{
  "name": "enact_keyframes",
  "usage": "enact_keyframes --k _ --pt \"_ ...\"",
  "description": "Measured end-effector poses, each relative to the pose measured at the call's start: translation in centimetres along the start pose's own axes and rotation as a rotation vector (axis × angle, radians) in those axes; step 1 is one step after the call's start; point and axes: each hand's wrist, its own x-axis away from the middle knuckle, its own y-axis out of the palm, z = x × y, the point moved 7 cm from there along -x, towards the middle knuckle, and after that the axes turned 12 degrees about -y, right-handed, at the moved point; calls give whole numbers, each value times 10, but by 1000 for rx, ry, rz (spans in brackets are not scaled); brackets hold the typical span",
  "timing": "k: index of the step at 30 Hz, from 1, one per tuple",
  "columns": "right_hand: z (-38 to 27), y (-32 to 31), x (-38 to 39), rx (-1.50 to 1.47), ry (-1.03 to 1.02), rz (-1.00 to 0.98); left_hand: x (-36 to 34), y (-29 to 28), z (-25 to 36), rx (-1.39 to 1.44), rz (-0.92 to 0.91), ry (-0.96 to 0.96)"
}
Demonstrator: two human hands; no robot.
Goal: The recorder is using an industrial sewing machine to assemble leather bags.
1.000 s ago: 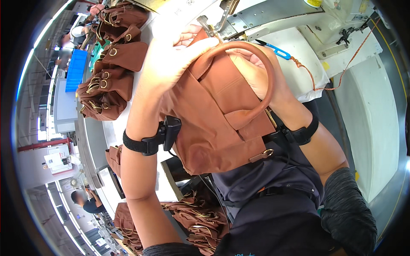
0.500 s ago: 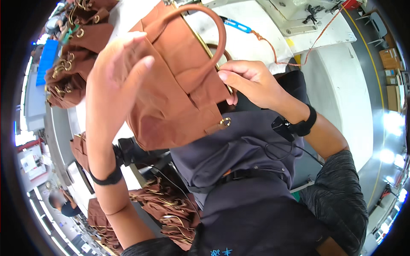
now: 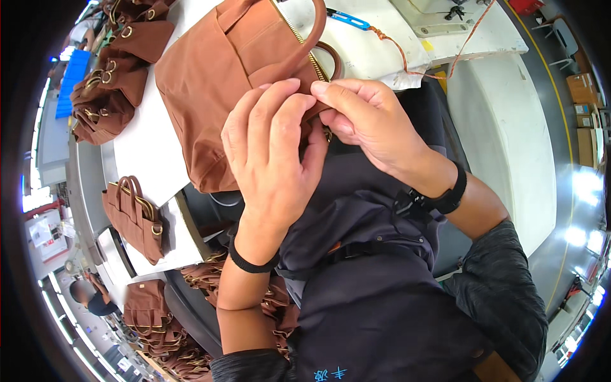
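Observation:
A brown bag with a looped handle and brass zipper lies on the white worktable, near its front edge. Both hands meet at the bag's lower right corner, by the zipper's end. My left hand has curled fingers against the bag; what its tips grip is hidden. My right hand pinches the bag's edge there with thumb and forefinger, close to the left fingertips.
Brown bags stand at upper left, at left and in a heap below. A blue tool with orange cord lies by the machine base. A co-worker is far left; a yellow-lined aisle runs right.
The bag has moved up-left, away from the machine's presser area. My left hand has come down from its top to the lower corner, and my right hand has drawn in beside it.

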Motion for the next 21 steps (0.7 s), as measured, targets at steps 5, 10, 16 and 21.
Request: enact_keyframes --k 5,10,16,21 --pt "-7 15 7 -130 69 114 -7 -16 1 46 186 94" --pt "-6 12 9 -64 74 146 -15 -16 1 38 130 138" --pt "-2 6 6 35 -3 66 -14 -9 -1 29 87 144" --pt "-3 7 7 71 -67 45 -16 -8 1 43 89 144"
